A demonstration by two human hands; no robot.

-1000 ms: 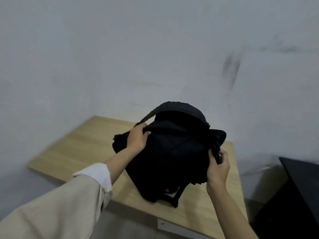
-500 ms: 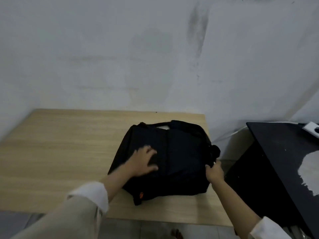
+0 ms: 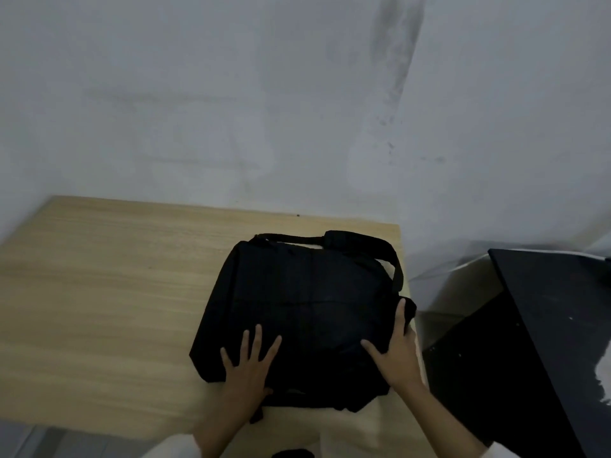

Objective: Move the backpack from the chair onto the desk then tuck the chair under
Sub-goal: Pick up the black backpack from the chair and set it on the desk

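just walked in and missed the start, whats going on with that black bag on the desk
A person is settling a black backpack onto a light wooden desk. The bag lies flat near the desk's right end. The left hand rests open, fingers spread, on the bag's near left part, and the right hand lies against its near right corner. Neither hand is closed around anything. A dark piece of furniture stands to the right. The chair is not in view, so tucking it in cannot be judged.

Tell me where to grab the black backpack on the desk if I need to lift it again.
Take the padded strap arching along the backpack's far edge, reaching over from the near side. It stands clear of the flat-lying body, so fingers could likely hook under it. Both hands now rest flat on the fabric.
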